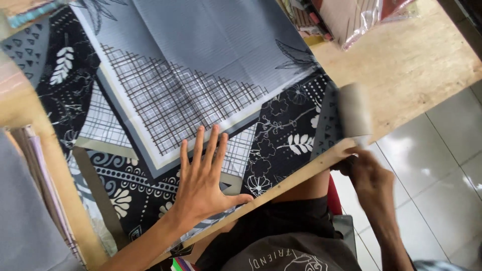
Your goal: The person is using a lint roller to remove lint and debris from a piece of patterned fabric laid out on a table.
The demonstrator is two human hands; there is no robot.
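Note:
A large patterned cloth [201,65] in grey, black and white lies spread over a wooden table [411,60]. My left hand [203,175] presses flat on it near the table's front edge, fingers spread, holding nothing. My right hand [369,173] is at the table's front right edge, just below a grey cardboard roll [354,110] that the cloth's end wraps around. Its fingers are curled near the roll's lower end; whether they grip it is unclear.
Plastic-wrapped fabric packs [351,20] lie at the table's far right. A stack of folded cloths [35,200] sits on the left. A grey tiled floor [437,165] shows to the right, and my dark-clothed lap [281,236] below the table edge.

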